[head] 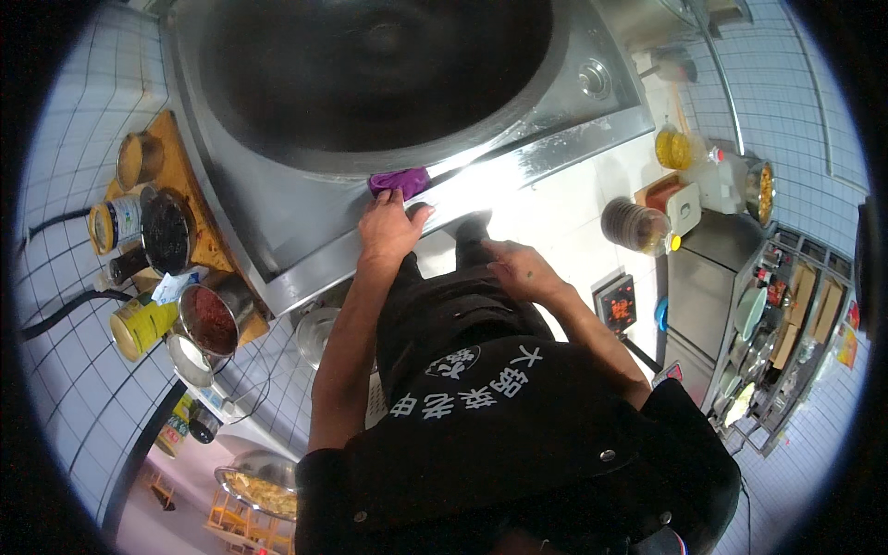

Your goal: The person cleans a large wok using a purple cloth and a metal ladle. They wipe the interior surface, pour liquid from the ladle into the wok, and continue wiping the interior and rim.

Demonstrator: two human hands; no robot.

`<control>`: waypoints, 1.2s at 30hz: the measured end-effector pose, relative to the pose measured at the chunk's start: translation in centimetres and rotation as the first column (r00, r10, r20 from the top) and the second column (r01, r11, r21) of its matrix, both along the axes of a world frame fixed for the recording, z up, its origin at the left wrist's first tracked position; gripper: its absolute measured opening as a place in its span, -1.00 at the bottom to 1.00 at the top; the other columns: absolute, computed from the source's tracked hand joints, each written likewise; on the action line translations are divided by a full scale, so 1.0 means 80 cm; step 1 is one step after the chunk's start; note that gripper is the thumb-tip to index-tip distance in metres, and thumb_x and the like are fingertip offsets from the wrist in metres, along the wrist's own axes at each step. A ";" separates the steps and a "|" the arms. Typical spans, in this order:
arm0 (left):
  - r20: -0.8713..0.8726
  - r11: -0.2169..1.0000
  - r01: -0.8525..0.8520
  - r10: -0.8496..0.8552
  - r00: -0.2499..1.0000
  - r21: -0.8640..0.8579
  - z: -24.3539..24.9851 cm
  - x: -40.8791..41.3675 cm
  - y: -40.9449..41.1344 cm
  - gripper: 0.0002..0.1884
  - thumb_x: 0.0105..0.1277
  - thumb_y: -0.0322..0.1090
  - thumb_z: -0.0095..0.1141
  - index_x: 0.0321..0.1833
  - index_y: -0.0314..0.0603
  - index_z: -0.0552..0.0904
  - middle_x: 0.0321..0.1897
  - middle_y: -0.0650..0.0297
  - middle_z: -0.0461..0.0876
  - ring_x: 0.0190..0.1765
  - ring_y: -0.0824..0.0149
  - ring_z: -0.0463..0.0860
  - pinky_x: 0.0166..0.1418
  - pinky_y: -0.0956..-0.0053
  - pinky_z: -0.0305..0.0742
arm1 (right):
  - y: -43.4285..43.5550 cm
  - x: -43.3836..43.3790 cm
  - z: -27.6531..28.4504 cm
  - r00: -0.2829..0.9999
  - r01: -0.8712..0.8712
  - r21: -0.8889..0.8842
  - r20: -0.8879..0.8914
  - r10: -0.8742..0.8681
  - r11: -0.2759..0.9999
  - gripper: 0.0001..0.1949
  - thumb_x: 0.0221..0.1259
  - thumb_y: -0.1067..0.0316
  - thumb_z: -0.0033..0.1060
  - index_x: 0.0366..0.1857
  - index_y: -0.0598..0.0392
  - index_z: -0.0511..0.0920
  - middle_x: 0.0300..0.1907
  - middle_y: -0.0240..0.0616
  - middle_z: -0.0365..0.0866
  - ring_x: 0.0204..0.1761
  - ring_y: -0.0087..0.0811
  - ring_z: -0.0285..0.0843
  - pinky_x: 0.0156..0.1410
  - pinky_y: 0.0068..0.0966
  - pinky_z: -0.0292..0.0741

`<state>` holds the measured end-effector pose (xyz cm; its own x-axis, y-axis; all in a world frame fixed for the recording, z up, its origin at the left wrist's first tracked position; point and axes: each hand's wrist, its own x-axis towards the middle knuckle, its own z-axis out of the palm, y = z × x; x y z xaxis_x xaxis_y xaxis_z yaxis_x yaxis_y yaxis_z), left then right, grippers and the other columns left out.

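A bunched purple cloth [400, 182] lies on the front rim of a big dark wok [381, 76] set in a stainless steel stove top [232, 187]. My left hand [392, 225] has its fingertips pressed onto the cloth, thumb held out to the side over the steel edge. Lower and to the right, my right hand [524, 270] hangs by my thigh with nothing seen in it; its fingers are loosely bent and partly hidden. The wok's inside looks bare, and its far edge runs out of the picture.
On the left, a wooden board [201, 215] carries pots and tubs, including a steel pot of red paste [211, 312]. Right of me stand oil bottles [635, 225], a steel cabinet [701, 291] and a rack [777, 333] of dishes. A round metal drain fitting [594, 78] sits at the stove's right corner.
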<state>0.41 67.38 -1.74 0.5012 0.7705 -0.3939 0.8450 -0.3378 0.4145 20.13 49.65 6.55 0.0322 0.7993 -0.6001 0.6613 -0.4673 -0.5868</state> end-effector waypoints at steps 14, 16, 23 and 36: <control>0.057 0.960 0.096 -0.114 0.992 0.262 0.000 0.238 -0.047 -0.30 0.12 0.17 0.45 0.09 -0.32 0.64 -0.13 -0.13 0.76 -0.08 -0.13 0.75 0.05 0.12 0.63 | -0.091 0.269 -0.064 0.992 0.129 0.272 -0.016 -0.129 0.954 -0.55 0.31 0.39 0.21 0.28 0.19 0.49 -0.01 0.17 0.68 -0.05 0.18 0.67 0.10 -0.06 0.60; 0.003 0.968 0.093 -0.096 0.995 0.234 0.001 0.266 -0.053 -0.30 0.11 0.15 0.47 0.11 -0.32 0.63 -0.10 -0.13 0.75 -0.05 -0.13 0.75 0.09 0.13 0.63 | -0.084 0.287 -0.041 0.995 0.093 0.170 0.028 -0.099 0.981 -0.57 0.42 0.37 0.12 0.32 0.21 0.49 0.10 0.14 0.67 -0.01 0.00 0.72 0.21 -0.19 0.62; -0.170 0.991 0.123 -0.130 0.977 -0.051 0.013 0.365 -0.047 -0.05 0.21 0.39 0.24 0.37 -0.42 0.51 0.01 -0.21 0.72 0.08 -0.19 0.72 0.20 0.03 0.57 | -0.086 0.296 -0.009 0.966 0.256 0.149 -0.018 -0.256 0.955 -0.56 0.40 0.39 0.14 0.34 0.18 0.49 0.03 0.14 0.69 -0.05 0.03 0.73 0.15 -0.19 0.64; 0.063 0.968 0.234 -0.229 0.971 -0.091 -0.012 0.483 -0.031 -0.17 0.28 0.19 0.24 0.51 -0.17 0.42 0.29 -0.11 0.60 0.30 -0.20 0.56 0.38 0.08 0.45 | -0.024 0.339 0.011 0.854 0.487 0.522 -0.114 -0.508 0.701 -0.56 0.24 0.51 0.28 0.23 0.21 0.53 -0.07 0.14 0.69 -0.12 0.11 0.71 -0.01 -0.18 0.63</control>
